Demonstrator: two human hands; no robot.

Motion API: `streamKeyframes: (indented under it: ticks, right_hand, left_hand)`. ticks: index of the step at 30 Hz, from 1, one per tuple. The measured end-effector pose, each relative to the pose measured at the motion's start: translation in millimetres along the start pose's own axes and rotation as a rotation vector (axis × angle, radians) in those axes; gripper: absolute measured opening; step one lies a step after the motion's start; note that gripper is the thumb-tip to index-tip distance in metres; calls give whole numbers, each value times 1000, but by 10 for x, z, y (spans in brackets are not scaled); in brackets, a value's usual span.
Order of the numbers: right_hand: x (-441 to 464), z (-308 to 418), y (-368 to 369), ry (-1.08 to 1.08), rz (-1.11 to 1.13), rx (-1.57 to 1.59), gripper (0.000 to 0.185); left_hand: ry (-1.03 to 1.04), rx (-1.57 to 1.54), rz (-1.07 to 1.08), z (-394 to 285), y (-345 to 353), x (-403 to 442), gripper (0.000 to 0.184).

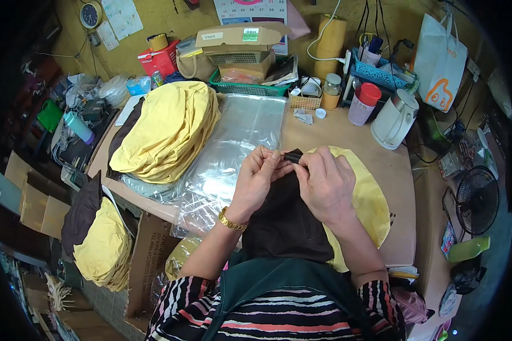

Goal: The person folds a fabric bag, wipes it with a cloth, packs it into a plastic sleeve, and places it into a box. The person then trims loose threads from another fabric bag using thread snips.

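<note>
Pinched in left hand (pixel 260 173) and right hand (pixel 327 184): a dark strip (pixel 293 156)

Fingertips of both hands are closed on the strip, which seems, though fingers partly hide it, to belong to the dark brown cloth (pixel 284 219) below. Yellow fabric (pixel 372 199) spreads along the cloth's right side, on the tan table (pixel 338 133). Leftward lie clear plastic sheets (pixel 250 122) and a yellow stack (pixel 162 128); a white kettle (pixel 389 122) stands behind. Farther off, a clock (pixel 91 15) hangs on the yellowish wall (pixel 153 20).

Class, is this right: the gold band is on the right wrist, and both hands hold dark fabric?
Not quite: the head view shows the gold band on the left wrist. The left hand and right hand do hold dark fabric.
</note>
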State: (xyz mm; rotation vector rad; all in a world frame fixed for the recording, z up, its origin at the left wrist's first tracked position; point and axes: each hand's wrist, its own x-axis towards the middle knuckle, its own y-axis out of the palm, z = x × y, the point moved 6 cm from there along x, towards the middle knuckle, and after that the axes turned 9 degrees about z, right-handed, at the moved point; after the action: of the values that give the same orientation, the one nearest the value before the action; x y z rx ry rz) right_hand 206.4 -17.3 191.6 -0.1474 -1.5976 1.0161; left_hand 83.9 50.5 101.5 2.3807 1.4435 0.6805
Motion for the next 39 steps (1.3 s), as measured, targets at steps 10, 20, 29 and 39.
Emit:
streamKeyframes:
  ticks: [10, 20, 29, 39]
  right_hand:
    - [-56, -567, 404, 296, 93, 868, 17]
    - [-291, -912, 778, 560, 198, 1048, 23]
    - [-278, -866, 672, 558, 164, 988, 25]
    - [-335, -1050, 718, 648, 73, 1108, 24]
  left_hand:
    - [2, 11, 57, -114, 164, -68, 14]
    - [178, 816, -184, -637, -425, 9, 31]
    - [97, 898, 82, -282, -77, 209, 17]
    - [-11, -164, 110, -460, -342, 110, 15]
